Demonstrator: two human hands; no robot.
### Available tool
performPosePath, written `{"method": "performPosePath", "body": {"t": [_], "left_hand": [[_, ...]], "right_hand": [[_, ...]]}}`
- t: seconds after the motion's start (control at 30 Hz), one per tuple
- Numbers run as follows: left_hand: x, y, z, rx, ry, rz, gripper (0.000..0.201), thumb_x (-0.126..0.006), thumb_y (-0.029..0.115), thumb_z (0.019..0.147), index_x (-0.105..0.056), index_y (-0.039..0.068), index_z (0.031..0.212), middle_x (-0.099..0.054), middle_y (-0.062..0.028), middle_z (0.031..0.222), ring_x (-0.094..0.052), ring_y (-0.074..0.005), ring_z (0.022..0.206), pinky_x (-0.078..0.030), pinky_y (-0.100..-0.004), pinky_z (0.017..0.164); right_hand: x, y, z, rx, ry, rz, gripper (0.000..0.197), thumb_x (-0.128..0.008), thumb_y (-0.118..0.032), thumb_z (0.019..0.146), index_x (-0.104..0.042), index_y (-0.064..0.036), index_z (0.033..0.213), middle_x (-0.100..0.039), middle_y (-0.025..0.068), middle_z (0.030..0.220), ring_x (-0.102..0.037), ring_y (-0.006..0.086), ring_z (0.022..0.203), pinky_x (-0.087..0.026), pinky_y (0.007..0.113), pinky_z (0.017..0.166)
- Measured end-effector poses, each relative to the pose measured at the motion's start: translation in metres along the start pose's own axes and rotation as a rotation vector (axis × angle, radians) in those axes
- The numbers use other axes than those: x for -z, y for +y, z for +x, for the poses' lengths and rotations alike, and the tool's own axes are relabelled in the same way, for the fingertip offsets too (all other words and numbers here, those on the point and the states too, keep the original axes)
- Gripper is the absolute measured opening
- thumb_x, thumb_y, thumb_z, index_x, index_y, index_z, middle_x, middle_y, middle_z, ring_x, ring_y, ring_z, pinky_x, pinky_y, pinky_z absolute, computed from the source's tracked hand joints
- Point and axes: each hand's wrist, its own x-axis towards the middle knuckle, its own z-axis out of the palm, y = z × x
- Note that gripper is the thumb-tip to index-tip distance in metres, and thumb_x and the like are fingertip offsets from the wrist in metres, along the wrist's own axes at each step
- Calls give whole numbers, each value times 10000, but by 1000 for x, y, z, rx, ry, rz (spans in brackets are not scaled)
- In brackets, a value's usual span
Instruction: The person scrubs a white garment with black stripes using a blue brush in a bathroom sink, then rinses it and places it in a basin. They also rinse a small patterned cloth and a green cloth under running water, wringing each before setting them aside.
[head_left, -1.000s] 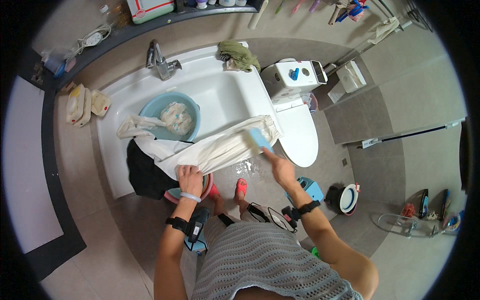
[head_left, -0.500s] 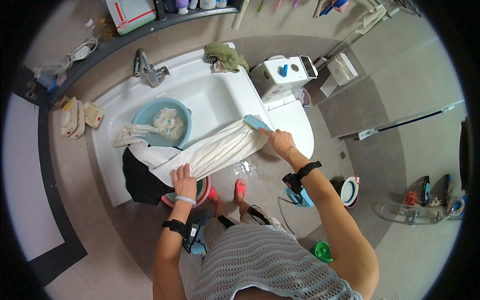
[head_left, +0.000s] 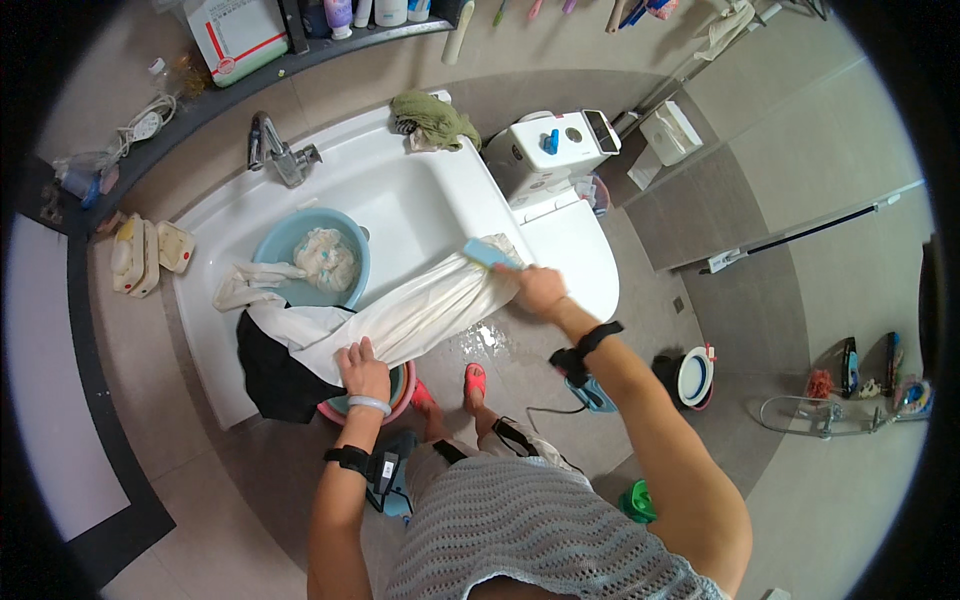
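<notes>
A wet white garment (head_left: pixel 425 318) with a black part (head_left: pixel 275 370) lies stretched along the front rim of the white sink (head_left: pixel 405 205). My right hand (head_left: pixel 541 291) is closed round a light blue scrubbing brush (head_left: pixel 486 253), whose head rests on the garment's far right end. Its bristles are hidden beneath it. My left hand (head_left: pixel 364 374) lies on the garment nearer the middle, fingers stretched over the cloth and pressing it against the rim. A light blue basin (head_left: pixel 272 235) stands in the sink with a crumpled white cloth (head_left: pixel 326 260) inside. One white end of the garment trails over the basin.
Behind the sink is a faucet (head_left: pixel 285 160), and a green towel (head_left: pixel 435 118) lies on its back right corner. The toilet (head_left: pixel 575 255) stands to the right. Below my left hand sits a pink-rimmed basin (head_left: pixel 408 385). Water wets the floor (head_left: pixel 487 340) near my feet.
The brush and my right hand have shifted slightly left along the garment's end. My left hand stays on the cloth. The whole view has moved a little.
</notes>
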Motion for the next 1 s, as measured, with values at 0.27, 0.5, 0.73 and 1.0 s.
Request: {"method": "performPosePath", "body": {"t": [0.27, 0.5, 0.73, 1.0], "left_hand": [[18, 23, 10, 16, -52, 3, 263, -526, 174, 857, -771, 117, 930, -595, -147, 1289, -526, -309, 1162, -249, -484, 1043], [20, 31, 23, 64, -72, -6, 227, -548, 162, 845, -771, 127, 865, -658, -93, 1105, -567, -277, 1068, -285, -459, 998], [29, 47, 31, -1, -77, -40, 234, -530, 138, 878, -764, 125, 879, -695, -91, 1002, -628, -227, 985, -312, -461, 967], [51, 64, 41, 84, -184, -31, 243, -520, 138, 898, -761, 138, 865, -730, -88, 882, -686, -224, 874, -351, -454, 916]], "right_hand": [[-8, -14, -30, -10, 73, 70, 647, -499, -125, 851, -397, -348, 1449, -667, 132, 801, -672, 297, 685, -549, 424, 663], [-45, 1, -39, 23, -32, 91, 584, -442, -179, 929, -335, -393, 1462, -665, 139, 814, -680, 303, 715, -549, 428, 620], [-37, 51, -43, -113, 223, 143, 525, -485, -215, 925, -407, -360, 1424, -647, 121, 714, -661, 304, 645, -524, 426, 562], [-70, -19, -64, 192, 120, 214, 713, -452, -46, 865, -338, -420, 1462, -617, 168, 900, -648, 320, 651, -511, 427, 516]]}}
